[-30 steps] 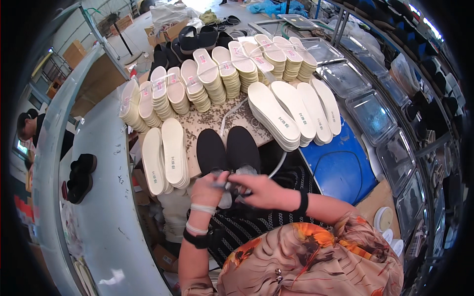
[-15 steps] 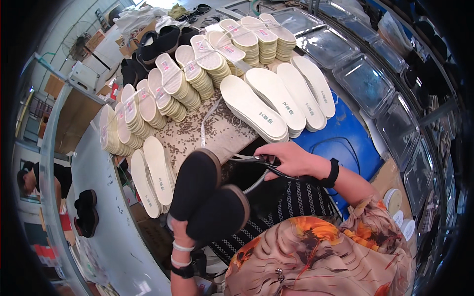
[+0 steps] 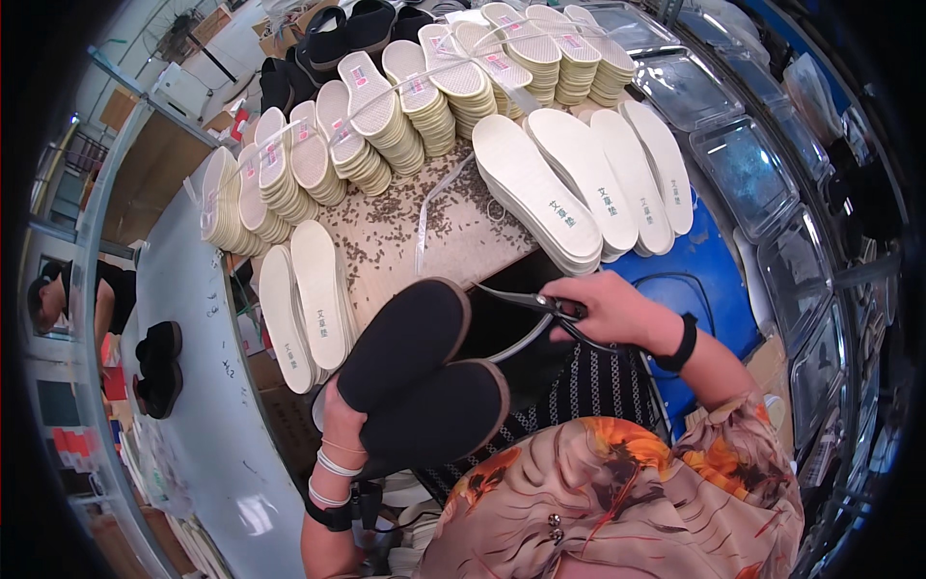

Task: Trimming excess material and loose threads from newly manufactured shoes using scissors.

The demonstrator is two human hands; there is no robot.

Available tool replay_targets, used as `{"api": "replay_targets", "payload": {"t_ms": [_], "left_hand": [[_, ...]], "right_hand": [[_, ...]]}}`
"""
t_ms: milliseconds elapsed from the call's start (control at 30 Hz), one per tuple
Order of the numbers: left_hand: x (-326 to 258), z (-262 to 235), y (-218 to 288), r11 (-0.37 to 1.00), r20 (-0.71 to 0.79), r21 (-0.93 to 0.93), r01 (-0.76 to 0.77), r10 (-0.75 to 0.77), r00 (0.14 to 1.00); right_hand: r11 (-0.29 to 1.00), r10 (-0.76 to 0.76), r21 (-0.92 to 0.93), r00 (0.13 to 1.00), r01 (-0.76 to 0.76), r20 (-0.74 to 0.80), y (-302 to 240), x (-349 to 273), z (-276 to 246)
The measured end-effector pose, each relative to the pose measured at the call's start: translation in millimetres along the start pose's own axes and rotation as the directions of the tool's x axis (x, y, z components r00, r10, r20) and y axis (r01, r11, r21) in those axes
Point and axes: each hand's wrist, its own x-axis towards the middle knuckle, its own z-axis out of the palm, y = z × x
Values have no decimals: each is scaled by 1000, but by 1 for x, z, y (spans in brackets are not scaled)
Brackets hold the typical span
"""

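The person is wearing a tan blouse with orange flowers and small shiny buttons, a black right wristband, and a black left wristband beside thin white bands.

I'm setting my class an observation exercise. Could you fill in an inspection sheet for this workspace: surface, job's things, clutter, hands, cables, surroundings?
Surface: pale board, blue panel at its right.
Job's things: two black shoes, scissors, stacked pale insoles.
Clutter: brown bits scattered over the board; loose pale strap.
Hands: left hand holds the shoes; right hand holds the scissors.
Cables: black cord curving over the blue panel.
Surroundings: clear trays right; another person left.
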Motion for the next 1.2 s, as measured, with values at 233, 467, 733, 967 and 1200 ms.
{"api": "replay_targets", "payload": {"t_ms": [233,467,733,967,1200], "left_hand": [[3,12,-12,979,-110,-170,108,-128,986],[0,-5,-3,938,262,285,199,-276,925],[-5,-6,10,988,-91,-149,37,-52,994],[-21,-19,10,987,-2,-137,90,-91,996],[-35,-7,-25,948,-72,-279,152,-178,981]], "right_hand": [[979,-206,6,978,206,-23,-17,-12,13],[989,-130,-61,991,131,24,-12,-20,18],[983,-154,103,988,154,-9,-40,-10,2],[962,-229,-142,972,235,52,-42,-16,3],[995,-88,49,996,87,20,-48,-22,41]]}}
